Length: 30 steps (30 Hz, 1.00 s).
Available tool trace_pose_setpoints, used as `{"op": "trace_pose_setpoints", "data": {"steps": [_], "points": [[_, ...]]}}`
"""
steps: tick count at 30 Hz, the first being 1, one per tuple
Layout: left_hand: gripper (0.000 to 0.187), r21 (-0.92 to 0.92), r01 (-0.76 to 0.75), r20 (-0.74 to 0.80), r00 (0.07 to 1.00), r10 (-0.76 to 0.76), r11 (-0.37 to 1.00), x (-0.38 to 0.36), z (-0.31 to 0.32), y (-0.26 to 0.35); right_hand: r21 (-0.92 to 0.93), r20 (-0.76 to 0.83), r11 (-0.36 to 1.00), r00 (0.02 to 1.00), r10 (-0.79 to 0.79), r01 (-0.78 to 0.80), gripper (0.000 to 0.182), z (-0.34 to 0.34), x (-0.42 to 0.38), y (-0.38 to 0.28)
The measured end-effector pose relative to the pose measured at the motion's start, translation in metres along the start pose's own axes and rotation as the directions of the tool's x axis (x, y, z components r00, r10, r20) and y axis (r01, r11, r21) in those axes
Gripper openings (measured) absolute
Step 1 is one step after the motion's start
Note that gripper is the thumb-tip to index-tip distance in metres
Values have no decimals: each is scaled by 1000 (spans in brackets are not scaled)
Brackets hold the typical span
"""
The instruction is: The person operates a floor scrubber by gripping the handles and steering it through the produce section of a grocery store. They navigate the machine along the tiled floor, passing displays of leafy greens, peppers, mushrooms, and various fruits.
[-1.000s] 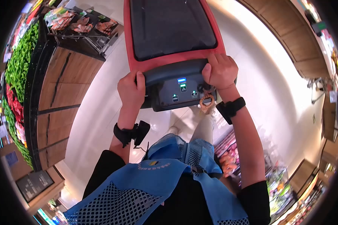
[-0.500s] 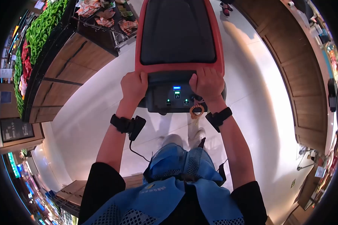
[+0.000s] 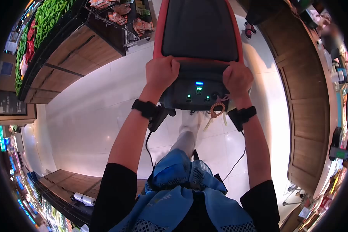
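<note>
In front of me is a red and black walk-behind floor scrubber (image 3: 199,31) with a dark lid. My left hand (image 3: 161,73) is wrapped round the left end of its black handle, and my right hand (image 3: 237,77) grips the right end. Between them, a control panel (image 3: 199,92) shows a small blue display and green lights. An orange coiled ring (image 3: 217,110) dangles from the panel's right side, close to my right wrist. Black straps with small boxes and cables are on both wrists.
Green peppers (image 3: 52,15) fill a wooden produce stand at left, beside a rack of packaged goods (image 3: 143,26). A wooden counter (image 3: 305,96) curves along the right. Another person's shoes (image 3: 248,30) are at the upper right. A plastic roll (image 3: 84,199) lies on the lower-left counter.
The scrubber and both my hands have shifted right in view, still gripping. My legs have changed stride. The produce stand sits higher, and more of the lower-left counter shows.
</note>
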<state>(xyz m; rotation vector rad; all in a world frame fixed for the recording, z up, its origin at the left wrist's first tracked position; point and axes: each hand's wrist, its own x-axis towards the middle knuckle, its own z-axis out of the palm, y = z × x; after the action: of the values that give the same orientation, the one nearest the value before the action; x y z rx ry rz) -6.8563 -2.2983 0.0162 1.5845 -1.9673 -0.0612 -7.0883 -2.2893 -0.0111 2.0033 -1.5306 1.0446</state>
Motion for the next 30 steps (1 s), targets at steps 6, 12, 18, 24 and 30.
{"op": "trace_pose_setpoints", "data": {"steps": [6,12,18,24,30], "points": [[27,30,6,-44,999,-5,1000,72,32,-6,-40,-24,997,998,-64,63,16,50,55,43],[28,-10,-14,-112,994,13,1000,146,56,-25,-37,-56,998,997,-47,45,15,99,109,66],[27,-64,-13,-159,987,2,998,219,94,-35,-19,-55,997,996,-75,74,17,161,155,113],[26,-42,-31,-194,981,22,999,292,128,-49,-19,26,998,998,-53,54,17,208,211,149],[25,2,3,-198,980,-3,1000,366,155,-60,76,-75,994,994,-77,82,18,272,269,187]]}}
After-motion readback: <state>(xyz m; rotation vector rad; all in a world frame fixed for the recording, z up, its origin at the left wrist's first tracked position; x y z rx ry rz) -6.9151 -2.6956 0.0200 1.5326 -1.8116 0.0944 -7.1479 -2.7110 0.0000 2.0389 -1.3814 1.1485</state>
